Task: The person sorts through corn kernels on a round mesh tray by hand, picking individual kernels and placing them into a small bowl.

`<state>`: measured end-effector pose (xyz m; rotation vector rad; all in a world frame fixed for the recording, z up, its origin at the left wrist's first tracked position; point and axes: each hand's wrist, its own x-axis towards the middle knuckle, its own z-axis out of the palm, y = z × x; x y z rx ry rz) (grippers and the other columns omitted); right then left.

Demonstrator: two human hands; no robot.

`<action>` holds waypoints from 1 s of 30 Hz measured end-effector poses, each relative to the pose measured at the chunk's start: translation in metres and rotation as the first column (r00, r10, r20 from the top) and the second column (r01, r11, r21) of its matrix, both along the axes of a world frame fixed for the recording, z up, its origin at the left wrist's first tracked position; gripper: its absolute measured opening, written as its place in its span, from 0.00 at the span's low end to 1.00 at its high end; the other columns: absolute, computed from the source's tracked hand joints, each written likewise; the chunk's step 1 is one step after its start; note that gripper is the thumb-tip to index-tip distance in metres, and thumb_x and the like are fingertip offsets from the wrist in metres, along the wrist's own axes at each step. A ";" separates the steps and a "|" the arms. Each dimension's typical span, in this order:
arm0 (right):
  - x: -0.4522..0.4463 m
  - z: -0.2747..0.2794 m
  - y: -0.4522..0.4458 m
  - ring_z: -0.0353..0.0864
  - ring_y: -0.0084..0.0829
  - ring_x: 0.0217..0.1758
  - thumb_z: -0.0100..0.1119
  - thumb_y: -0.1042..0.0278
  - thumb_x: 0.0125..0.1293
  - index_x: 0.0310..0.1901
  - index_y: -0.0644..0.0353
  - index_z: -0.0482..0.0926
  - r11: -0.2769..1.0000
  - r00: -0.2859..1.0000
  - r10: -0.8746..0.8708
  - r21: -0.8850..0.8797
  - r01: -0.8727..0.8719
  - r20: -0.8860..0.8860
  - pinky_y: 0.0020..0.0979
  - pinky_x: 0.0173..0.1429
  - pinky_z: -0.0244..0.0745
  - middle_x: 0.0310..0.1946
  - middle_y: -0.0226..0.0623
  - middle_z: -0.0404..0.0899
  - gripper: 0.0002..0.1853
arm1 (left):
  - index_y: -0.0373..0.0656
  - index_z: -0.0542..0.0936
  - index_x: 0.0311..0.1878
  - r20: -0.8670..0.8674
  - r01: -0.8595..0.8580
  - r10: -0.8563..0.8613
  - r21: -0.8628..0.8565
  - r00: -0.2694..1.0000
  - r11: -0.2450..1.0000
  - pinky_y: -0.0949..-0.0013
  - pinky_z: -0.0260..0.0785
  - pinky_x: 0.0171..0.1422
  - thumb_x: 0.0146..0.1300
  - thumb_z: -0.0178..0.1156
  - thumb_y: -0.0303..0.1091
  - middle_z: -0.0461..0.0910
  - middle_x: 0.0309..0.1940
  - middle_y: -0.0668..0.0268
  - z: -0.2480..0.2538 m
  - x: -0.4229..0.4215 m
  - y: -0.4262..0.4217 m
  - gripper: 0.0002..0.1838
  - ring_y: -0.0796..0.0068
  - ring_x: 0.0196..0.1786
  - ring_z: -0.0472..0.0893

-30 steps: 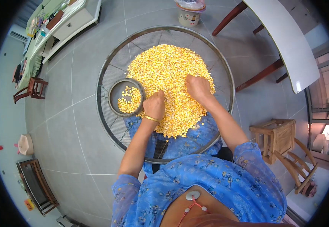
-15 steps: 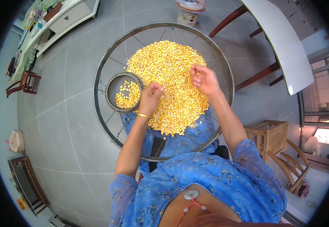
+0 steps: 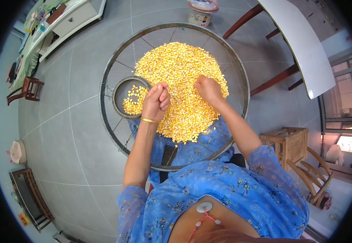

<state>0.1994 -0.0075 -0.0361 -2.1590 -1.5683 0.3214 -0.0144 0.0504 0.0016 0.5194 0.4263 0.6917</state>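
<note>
A wide heap of yellow corn kernels [image 3: 180,60] lies on a large round mesh sieve [image 3: 121,54] across my lap. My left hand [image 3: 156,102], a gold bangle on its wrist, is curled closed over the heap's left side, beside a small dark round bowl [image 3: 119,91]. Loose kernels lie in this bowl, and the hand covers part of its right rim. My right hand [image 3: 208,90] is closed above the right half of the heap, its fingertips bent toward the kernels. Whatever either hand holds is hidden by the fingers.
A white-topped table [image 3: 301,44] with dark red legs stands at the right. Beyond the sieve is a lined waste bin [image 3: 200,17]. A wooden chair [image 3: 287,148] stands by my right side, a small brown stool [image 3: 29,88] at the far left, near a white cabinet [image 3: 72,20].
My right hand has moved left and slightly down, its fingers turning toward the heap. My left hand has rotated, thumb side up, and shifted slightly left. The bowl and heap look much the same.
</note>
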 end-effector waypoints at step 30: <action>-0.005 0.026 -0.002 0.80 0.45 0.33 0.56 0.62 0.59 0.30 0.59 0.77 0.997 0.960 -0.055 -0.062 0.039 -0.275 0.43 0.38 0.73 0.27 0.43 0.80 0.09 | 0.45 0.71 0.34 -0.336 0.029 0.024 0.153 0.942 0.988 0.77 0.50 0.16 0.65 0.50 0.33 0.62 0.14 0.74 -0.003 0.016 -0.003 0.05 0.84 0.14 0.58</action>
